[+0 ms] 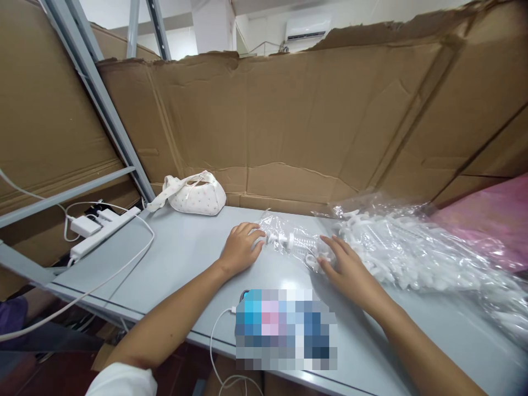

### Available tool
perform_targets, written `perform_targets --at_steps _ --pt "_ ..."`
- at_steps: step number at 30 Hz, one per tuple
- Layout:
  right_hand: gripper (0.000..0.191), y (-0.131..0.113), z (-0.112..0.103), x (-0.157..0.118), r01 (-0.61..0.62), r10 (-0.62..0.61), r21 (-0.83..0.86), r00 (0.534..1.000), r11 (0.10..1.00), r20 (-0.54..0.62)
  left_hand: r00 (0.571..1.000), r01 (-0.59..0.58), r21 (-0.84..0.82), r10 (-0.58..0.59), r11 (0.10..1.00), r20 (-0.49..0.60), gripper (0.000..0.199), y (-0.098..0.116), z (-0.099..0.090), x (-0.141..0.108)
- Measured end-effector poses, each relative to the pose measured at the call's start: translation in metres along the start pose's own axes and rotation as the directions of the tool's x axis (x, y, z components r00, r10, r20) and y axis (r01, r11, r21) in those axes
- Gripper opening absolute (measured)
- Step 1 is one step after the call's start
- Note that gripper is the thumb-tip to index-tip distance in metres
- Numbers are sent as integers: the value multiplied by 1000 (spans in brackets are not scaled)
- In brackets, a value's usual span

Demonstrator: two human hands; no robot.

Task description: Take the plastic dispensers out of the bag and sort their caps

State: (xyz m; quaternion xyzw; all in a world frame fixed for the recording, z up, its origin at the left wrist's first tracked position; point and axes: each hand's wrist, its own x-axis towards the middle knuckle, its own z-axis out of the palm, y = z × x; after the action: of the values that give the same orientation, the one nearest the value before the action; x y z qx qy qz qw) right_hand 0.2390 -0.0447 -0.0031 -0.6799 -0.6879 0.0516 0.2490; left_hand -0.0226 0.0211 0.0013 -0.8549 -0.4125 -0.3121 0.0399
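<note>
On the grey tabletop, a clear plastic bag (277, 224) lies between my hands. In it is a white plastic part (304, 243) with a perforated cylinder, and smaller white pieces sit at its ends. My left hand (242, 248) is at the bag's left end, fingers bent and thumb apart from them. At the right end is my right hand (344, 269), its thumb and fingers spread over the bag's edge. Neither hand visibly pinches the bag; whether the fingertips press on it, I cannot tell.
A large clear bag of white parts (416, 250) fills the right side, beside pink plastic (487, 220). A phone-like, blurred-out object (284, 330) lies in front with a cable. Behind are a white pouch (200, 195) and cardboard walls (297, 121). A power strip (105, 234) sits left.
</note>
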Motion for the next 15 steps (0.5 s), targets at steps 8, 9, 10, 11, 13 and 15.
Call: perform_targets --at_steps 8,9,10,11,13,15 --pt "47 12 8 4 74 -74 -6 997 997 34 959 215 53 -221 975 178 34 -14 6 2" --pt "46 14 9 5 85 -85 1 996 996 31 948 252 34 -254 967 192 35 -15 6 3" --pt "46 15 10 5 95 -95 9 995 995 27 939 283 13 -280 959 200 36 -17 6 4" --pt "45 16 10 5 105 -106 20 994 994 25 933 307 -11 -298 952 200 36 -18 6 4" --pt "44 17 10 5 127 -128 51 991 991 23 930 332 -67 -314 941 193 33 -19 6 5" --pt "43 17 10 5 159 -163 101 986 982 27 930 339 -125 -312 932 195 31 -21 4 7"
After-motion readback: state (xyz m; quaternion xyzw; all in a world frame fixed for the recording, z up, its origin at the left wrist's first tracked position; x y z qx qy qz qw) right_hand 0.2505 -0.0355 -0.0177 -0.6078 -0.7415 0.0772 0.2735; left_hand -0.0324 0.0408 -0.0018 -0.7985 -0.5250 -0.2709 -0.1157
